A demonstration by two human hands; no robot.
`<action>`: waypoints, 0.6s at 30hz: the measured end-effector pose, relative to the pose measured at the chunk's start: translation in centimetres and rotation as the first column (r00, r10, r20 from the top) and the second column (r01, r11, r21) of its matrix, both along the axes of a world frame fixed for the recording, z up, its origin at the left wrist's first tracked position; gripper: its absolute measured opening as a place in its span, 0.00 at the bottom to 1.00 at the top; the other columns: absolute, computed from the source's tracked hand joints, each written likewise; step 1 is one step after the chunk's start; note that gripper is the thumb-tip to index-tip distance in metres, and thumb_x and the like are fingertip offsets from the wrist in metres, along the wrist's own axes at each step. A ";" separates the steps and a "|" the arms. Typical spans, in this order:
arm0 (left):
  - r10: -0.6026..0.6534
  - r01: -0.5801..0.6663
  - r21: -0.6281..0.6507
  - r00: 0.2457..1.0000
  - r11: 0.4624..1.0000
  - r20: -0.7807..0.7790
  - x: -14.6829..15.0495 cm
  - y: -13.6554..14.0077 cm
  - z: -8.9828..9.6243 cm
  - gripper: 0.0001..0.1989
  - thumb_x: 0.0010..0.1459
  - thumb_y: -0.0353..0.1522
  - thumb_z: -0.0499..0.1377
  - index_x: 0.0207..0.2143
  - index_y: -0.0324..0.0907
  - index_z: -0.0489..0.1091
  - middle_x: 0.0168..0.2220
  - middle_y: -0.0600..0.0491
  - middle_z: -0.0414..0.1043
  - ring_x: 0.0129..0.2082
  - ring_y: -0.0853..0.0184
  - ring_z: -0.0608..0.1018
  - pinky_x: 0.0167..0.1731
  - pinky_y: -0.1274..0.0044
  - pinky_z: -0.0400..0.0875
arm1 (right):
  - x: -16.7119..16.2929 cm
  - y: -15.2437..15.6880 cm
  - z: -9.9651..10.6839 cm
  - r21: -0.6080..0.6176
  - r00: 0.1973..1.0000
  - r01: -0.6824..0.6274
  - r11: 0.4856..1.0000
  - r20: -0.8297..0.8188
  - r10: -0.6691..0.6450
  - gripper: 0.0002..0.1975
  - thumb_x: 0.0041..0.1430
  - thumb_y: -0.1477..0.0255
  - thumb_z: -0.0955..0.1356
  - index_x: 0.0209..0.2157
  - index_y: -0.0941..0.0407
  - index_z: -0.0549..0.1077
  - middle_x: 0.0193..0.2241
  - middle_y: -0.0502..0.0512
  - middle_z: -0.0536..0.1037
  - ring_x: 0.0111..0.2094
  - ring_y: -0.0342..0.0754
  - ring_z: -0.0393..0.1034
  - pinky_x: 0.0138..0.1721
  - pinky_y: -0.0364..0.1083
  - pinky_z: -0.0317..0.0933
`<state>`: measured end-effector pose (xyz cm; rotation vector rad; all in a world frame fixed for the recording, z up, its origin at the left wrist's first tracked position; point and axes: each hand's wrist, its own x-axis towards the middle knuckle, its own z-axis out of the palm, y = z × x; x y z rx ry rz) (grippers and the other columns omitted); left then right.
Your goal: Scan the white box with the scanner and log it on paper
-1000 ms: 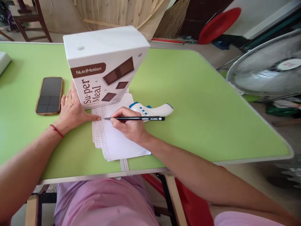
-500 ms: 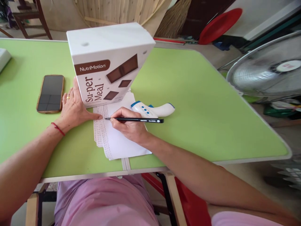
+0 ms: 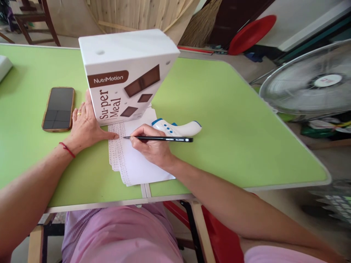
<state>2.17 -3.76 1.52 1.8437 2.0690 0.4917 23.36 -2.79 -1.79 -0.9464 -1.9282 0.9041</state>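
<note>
My right hand (image 3: 152,146) is closed around a black pen (image 3: 175,139), its tip at the written left part of a stack of white paper sheets (image 3: 145,168). Rows of small handwriting run along the sheets' left side. My left hand (image 3: 87,126) lies spread on the table, its thumb reaching onto the paper's left edge and its fingers beside a white box (image 3: 109,104) printed "NutriMotion Su-per Meal". The box stands upright over the far part of the sheets. A white and blue infrared thermometer (image 3: 186,128) lies just beyond my right hand.
A phone in a brown case (image 3: 59,109) lies left of my left hand on the green table (image 3: 241,146). At the far left edge is part of a white object (image 3: 4,67). A large fan (image 3: 315,80) stands past the table's right side.
The view has shifted slightly, with the fan appearing a little further left. The pen tip has moved very slightly to the right on the paper. My left hand stays in place.
</note>
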 end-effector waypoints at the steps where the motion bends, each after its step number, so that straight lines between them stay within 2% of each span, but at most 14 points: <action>1: 0.000 0.000 -0.001 1.000 1.000 -0.002 0.0 0.0 0.0 0.66 0.33 0.47 0.76 0.70 0.41 0.46 0.69 0.34 0.52 0.71 0.39 0.55 0.71 0.52 0.45 | 0.0 0.0 0.0 0.009 1.000 0.008 1.000 -0.001 -0.008 0.04 0.54 0.72 0.67 0.26 0.55 0.69 0.20 0.46 0.72 0.20 0.39 0.61 0.22 0.40 0.56; 7: 0.009 -0.010 -0.013 1.000 1.000 -0.010 0.1 0.0 0.3 0.63 0.32 0.49 0.76 0.67 0.39 0.52 0.67 0.33 0.55 0.70 0.38 0.56 0.71 0.53 0.46 | 0.0 0.0 0.0 0.009 0.999 -0.027 1.000 -0.020 0.027 0.04 0.54 0.73 0.67 0.26 0.55 0.69 0.20 0.46 0.72 0.20 0.38 0.61 0.21 0.39 0.55; 13: -0.012 0.011 0.025 1.000 1.000 0.023 -0.2 0.0 0.0 0.64 0.31 0.53 0.74 0.67 0.45 0.51 0.67 0.38 0.56 0.70 0.38 0.56 0.70 0.51 0.46 | 0.1 -0.1 0.1 0.012 1.000 -0.022 1.000 0.015 0.021 0.05 0.55 0.73 0.67 0.26 0.55 0.68 0.20 0.46 0.71 0.20 0.39 0.61 0.22 0.39 0.56; 18: -0.029 0.027 0.034 0.997 0.999 0.067 -0.4 0.1 -0.2 0.61 0.31 0.54 0.73 0.65 0.45 0.54 0.67 0.36 0.56 0.69 0.37 0.56 0.70 0.49 0.45 | 0.1 -0.1 0.1 0.010 1.000 0.001 1.000 0.019 -0.001 0.05 0.54 0.72 0.66 0.25 0.55 0.68 0.19 0.46 0.70 0.20 0.39 0.60 0.22 0.39 0.55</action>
